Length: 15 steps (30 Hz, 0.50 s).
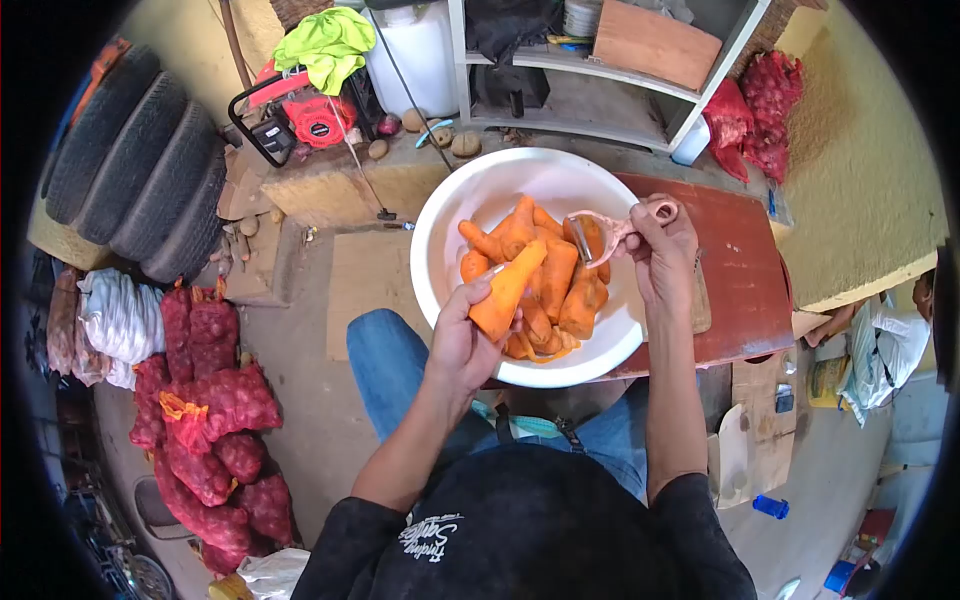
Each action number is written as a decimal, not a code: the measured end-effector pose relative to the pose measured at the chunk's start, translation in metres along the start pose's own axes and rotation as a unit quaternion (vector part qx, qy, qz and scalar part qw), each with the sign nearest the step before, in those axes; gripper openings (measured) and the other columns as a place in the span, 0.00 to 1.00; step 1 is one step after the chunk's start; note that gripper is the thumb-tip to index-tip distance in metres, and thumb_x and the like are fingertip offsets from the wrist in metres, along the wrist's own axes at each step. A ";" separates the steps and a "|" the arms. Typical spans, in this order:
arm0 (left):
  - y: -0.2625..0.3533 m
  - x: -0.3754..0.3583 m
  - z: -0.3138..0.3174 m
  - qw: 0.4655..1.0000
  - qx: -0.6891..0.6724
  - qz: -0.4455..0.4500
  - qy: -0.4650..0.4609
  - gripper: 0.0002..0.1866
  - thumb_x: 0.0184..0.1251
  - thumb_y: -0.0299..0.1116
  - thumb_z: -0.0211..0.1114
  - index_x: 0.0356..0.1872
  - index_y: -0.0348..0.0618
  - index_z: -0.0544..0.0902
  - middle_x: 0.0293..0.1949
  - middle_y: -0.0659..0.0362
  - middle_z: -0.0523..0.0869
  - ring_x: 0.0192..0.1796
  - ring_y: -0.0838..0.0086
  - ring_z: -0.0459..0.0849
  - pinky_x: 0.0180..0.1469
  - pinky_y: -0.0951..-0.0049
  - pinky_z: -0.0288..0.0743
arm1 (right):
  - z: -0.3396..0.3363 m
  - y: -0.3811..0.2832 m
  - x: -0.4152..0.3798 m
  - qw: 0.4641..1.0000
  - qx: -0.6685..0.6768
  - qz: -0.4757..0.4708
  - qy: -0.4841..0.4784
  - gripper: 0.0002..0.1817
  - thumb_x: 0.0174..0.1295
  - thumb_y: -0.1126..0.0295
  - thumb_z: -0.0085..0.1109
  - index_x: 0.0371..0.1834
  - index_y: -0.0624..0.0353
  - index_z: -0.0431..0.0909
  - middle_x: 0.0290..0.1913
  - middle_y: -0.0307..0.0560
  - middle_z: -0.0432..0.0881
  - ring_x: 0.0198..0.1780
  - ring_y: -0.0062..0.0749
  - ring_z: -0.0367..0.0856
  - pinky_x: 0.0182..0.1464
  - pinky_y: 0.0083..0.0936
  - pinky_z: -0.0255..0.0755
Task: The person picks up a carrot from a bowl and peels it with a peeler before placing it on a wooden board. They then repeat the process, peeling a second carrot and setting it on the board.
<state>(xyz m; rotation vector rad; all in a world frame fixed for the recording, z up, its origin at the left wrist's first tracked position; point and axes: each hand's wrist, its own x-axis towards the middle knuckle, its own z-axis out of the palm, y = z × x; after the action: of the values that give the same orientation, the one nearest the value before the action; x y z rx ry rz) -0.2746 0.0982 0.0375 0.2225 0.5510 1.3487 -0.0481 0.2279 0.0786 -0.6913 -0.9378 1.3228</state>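
A thick orange carrot point(512, 288) is gripped by my left hand point(468, 330), its narrow end tilted up and to the right over the bowl. My right hand point(660, 245) holds a pink Y-shaped peeler point(610, 228) by its handle, the metal blade facing left, a short way apart from the carrot. Beneath both hands, the wide white bowl point(470, 182) contains a heap of carrots point(558, 275). Orange peel strips point(545, 352) lie at the bowl's near side.
The bowl rests partly on a red-brown bench point(745, 270). Stacked tires point(120, 150) and red mesh sacks point(215, 440) stand to the left. At the back are a red machine point(318, 118), a white jerrycan point(415, 65) and a metal shelf point(590, 105).
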 end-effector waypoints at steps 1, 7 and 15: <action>-0.002 0.000 0.000 1.000 -0.007 -0.001 0.006 0.26 0.73 0.41 0.57 0.67 0.40 0.72 0.54 0.47 0.85 0.45 0.65 0.84 0.49 0.62 0.76 | 0.008 -0.007 -0.009 1.000 -0.002 0.004 -0.012 0.11 0.67 0.78 0.63 0.48 0.63 0.72 0.32 0.44 0.81 0.24 0.23 0.81 0.23 0.22 0.80; 0.003 -0.003 0.019 0.999 0.025 0.009 0.018 0.26 0.72 0.39 0.61 0.67 0.40 0.72 0.58 0.50 0.84 0.52 0.66 0.83 0.53 0.64 0.77 | 0.021 -0.001 -0.029 0.996 0.058 0.056 -0.037 0.16 0.65 0.76 0.66 0.51 0.63 0.71 0.32 0.43 0.80 0.24 0.23 0.81 0.23 0.23 0.82; 0.006 -0.013 0.004 0.999 0.027 0.028 -0.019 0.24 0.80 0.36 0.52 0.69 0.32 0.70 0.59 0.49 0.82 0.55 0.68 0.83 0.54 0.65 0.81 | 0.024 0.033 -0.025 0.998 0.016 0.061 -0.019 0.15 0.65 0.77 0.64 0.50 0.60 0.70 0.33 0.46 0.81 0.27 0.29 0.85 0.24 0.21 0.81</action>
<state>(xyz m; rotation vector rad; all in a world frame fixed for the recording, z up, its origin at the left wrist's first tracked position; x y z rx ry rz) -0.2793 0.0879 0.0467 0.3078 0.5529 1.3818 -0.0849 0.2058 0.0570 -0.7112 -0.9145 1.4605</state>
